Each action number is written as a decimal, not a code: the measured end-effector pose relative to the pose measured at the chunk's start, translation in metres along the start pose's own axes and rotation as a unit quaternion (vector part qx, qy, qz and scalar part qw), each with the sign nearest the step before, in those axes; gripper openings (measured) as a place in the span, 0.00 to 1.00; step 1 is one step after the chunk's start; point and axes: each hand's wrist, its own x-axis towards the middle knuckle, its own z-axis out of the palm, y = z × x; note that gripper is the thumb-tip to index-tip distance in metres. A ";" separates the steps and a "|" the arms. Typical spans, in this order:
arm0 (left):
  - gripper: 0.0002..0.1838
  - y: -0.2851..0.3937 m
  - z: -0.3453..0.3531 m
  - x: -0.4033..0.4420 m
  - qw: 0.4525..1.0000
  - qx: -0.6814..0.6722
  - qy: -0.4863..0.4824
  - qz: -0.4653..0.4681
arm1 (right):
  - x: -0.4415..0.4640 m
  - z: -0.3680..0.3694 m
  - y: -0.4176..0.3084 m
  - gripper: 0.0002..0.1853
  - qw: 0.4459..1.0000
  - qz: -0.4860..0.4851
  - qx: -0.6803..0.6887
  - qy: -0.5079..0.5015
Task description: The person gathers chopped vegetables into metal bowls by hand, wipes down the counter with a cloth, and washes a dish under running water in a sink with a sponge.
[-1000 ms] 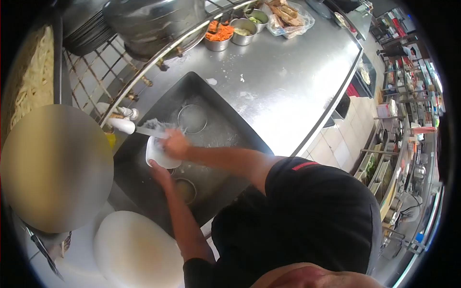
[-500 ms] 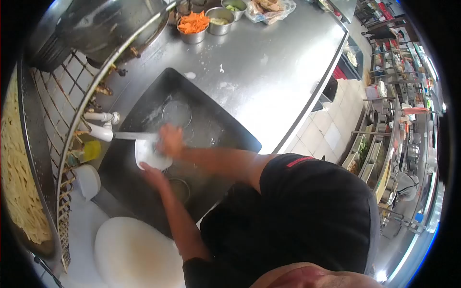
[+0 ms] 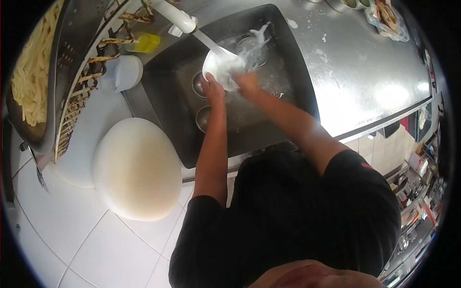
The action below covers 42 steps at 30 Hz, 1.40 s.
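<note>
A white bowl (image 3: 215,64) is tilted under the running water in the dark sink (image 3: 300,72). My left hand (image 3: 214,90) grips the bowl's near rim, thumb along its edge. At the bowl's right side, my right hand (image 3: 247,84) is smeared by motion, so its fingers cannot be made out. Water falls from a white tap (image 3: 178,18) into the bowl and splashes to the right. Below it in the sink are two round metal bowls, one (image 3: 198,85) partly behind my left hand and the other (image 3: 202,120) beside my left forearm.
A large white round board (image 3: 137,168) lies left of the sink, near a white container (image 3: 128,73) and something yellow (image 3: 146,43). A rusty wire rack (image 3: 77,110) and a pan of noodles (image 3: 33,77) flank the left. A steel counter (image 3: 365,72) extends right.
The view has swung, so the sink now appears higher and farther right. My left hand still grips the bowl; my right hand has moved from near the water stream to the bowl's right side.
</note>
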 end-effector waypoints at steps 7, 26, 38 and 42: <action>0.21 0.018 -0.018 -0.001 0.997 0.032 -0.060 -0.025 | 0.003 0.000 -0.023 0.17 0.995 -0.016 -0.089 0.052; 0.26 0.012 -0.012 -0.012 0.990 -0.028 -0.053 -0.130 | 0.042 -0.029 0.014 0.19 0.996 -0.041 0.001 -0.074; 0.27 0.013 -0.030 -0.022 0.985 0.078 -0.106 -0.112 | 0.018 -0.021 -0.026 0.18 0.959 -0.021 -0.271 -0.080; 0.26 -0.029 -0.038 0.000 0.980 0.143 -0.123 -0.069 | -0.030 -0.022 0.005 0.21 0.958 0.241 0.010 -0.155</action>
